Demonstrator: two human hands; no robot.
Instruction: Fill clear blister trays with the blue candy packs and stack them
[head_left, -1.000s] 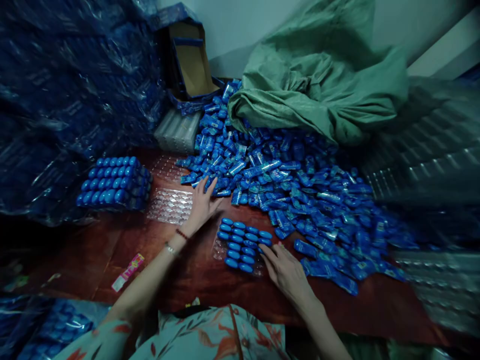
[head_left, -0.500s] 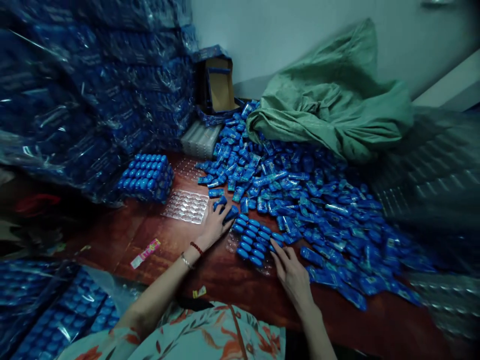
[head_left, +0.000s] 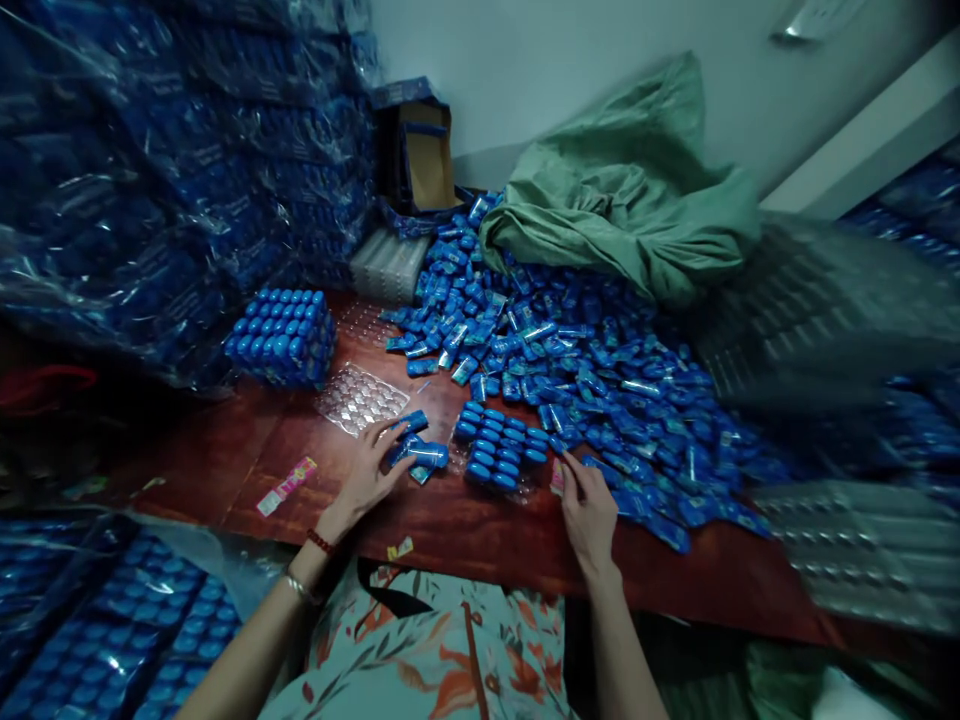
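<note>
My left hand (head_left: 367,480) curls its thumb and fingers around a few small blue wrapped packets (head_left: 427,455) on the reddish-brown table. To their right is a clear blister tray filled with rows of glossy blue oval pieces (head_left: 499,445). My right hand (head_left: 590,508) is just past the tray's right end, thumb and fingertips pinched together. Something small and blue shows at those fingertips, but its kind is unclear. A pink label (head_left: 556,477) lies beside that hand. Left of the packets lies an unfilled clear blister tray (head_left: 364,398).
A large heap of blue packets (head_left: 555,340) spreads across the back and right, under a green cloth sack (head_left: 622,200). Filled trays (head_left: 279,335) are stacked at left, near plastic-wrapped blue packs (head_left: 187,180). Clear trays (head_left: 847,550) stand at right. A pink strip (head_left: 286,487) lies front left.
My left hand has drawn the packets toward me and leftward, away from the filled tray. My right hand has come off the tray's end and pinched its fingers. The camera view has shifted.
</note>
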